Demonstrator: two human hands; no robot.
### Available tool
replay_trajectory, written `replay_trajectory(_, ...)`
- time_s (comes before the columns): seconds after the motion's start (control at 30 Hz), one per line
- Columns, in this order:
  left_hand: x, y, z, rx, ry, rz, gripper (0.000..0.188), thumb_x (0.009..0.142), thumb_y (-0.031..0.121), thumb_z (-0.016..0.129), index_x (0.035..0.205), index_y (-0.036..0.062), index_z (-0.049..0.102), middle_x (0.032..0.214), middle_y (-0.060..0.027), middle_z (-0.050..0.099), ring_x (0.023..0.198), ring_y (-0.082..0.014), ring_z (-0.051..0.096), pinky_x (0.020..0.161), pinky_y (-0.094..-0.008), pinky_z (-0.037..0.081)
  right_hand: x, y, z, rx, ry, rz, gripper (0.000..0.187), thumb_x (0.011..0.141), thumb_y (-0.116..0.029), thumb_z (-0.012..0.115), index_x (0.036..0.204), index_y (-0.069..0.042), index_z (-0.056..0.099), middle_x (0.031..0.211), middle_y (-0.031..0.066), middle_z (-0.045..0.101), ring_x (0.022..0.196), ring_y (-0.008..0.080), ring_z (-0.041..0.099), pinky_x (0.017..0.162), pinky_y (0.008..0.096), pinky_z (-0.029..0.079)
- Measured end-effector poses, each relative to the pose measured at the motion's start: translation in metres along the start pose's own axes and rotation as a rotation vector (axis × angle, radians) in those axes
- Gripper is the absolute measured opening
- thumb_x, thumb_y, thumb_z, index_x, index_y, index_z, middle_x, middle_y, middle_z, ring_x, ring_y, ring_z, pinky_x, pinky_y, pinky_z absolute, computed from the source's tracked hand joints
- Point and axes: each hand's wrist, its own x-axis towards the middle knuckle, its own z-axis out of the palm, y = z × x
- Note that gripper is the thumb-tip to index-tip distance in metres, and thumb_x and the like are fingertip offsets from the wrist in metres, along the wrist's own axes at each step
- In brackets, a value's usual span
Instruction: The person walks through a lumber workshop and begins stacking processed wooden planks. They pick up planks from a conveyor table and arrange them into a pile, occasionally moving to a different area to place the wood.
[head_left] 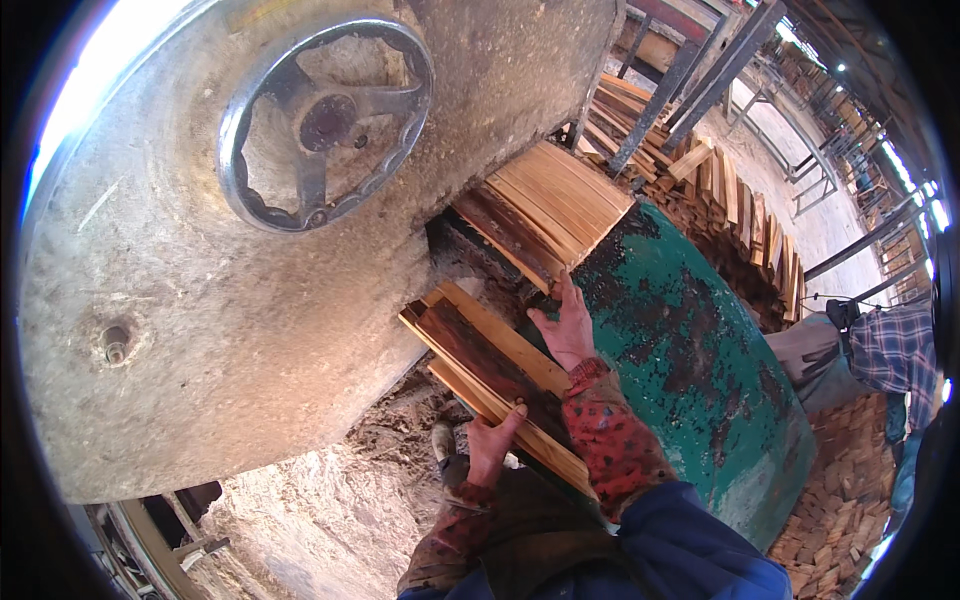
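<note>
Both hands [565,325] on slat bundle [490,375]

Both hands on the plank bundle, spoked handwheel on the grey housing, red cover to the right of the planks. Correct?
One thing is off: the cover right of the planks is green with dark worn patches, not red. The head view shows it. The rest holds: left hand and right hand on the bundle, handwheel on the grey housing.
</note>
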Motion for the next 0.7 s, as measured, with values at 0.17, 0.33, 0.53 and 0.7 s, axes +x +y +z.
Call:
replay_trajectory(0.17, 0.000, 0.000, 0.001, -0.047, -0.012, -0.015, 0.041, 0.078, 0.031, 0.080, 0.101, -0.0006, 0.070, 0.086, -0.0064, 0.070, 0.074, -0.0105, 0.065, 0.063, -0.0254, 0.052, 0.018, 0.008, -0.002, -0.296, -0.026, -0.200, 0.064, 0.074, -0.018, 0.075, 0.127, 0.000, 0.045, 0.113, 0.0213, 0.053, 0.102, 0.0402, 0.056, 0.088, 0.0444, 0.046)
replay_trajectory(0.33, -0.004, 0.006, 0.002, -0.054, -0.008, -0.045, 0.043, 0.078, 0.031, 0.080, 0.103, -0.0018, 0.069, 0.088, -0.0067, 0.070, 0.075, -0.0105, 0.065, 0.064, -0.0255, 0.052, 0.055, -0.007, 0.019, -0.396, -0.117, -0.216, 0.058, 0.074, -0.019, 0.074, 0.122, 0.000, 0.049, 0.106, 0.0203, 0.058, 0.096, 0.0395, 0.059, 0.083, 0.0464, 0.047)
replay_trajectory(0.53, -0.001, 0.000, 0.001, -0.082, -0.010, -0.037, 0.042, 0.078, 0.028, 0.080, 0.104, -0.0020, 0.068, 0.092, -0.0069, 0.070, 0.082, -0.0110, 0.064, 0.071, -0.0263, 0.052, 0.057, 0.002, 0.017, -0.347, -0.191, -0.132, 0.041, 0.079, -0.021, 0.067, 0.114, -0.006, 0.053, 0.097, 0.0215, 0.063, 0.093, 0.0410, 0.060, 0.077, 0.0489, 0.049)
replay_trajectory(0.7, 0.000, -0.003, 0.001, -0.153, -0.047, -0.045, 0.042, 0.078, 0.027, 0.080, 0.106, -0.0028, 0.067, 0.094, -0.0068, 0.070, 0.084, -0.0118, 0.064, 0.073, -0.0271, 0.052, 0.006, 0.055, -0.028, -0.314, -0.296, -0.025, 0.043, 0.080, -0.027, 0.066, 0.114, -0.005, 0.053, 0.091, 0.0238, 0.064, 0.089, 0.0430, 0.061, 0.075, 0.0493, 0.049)
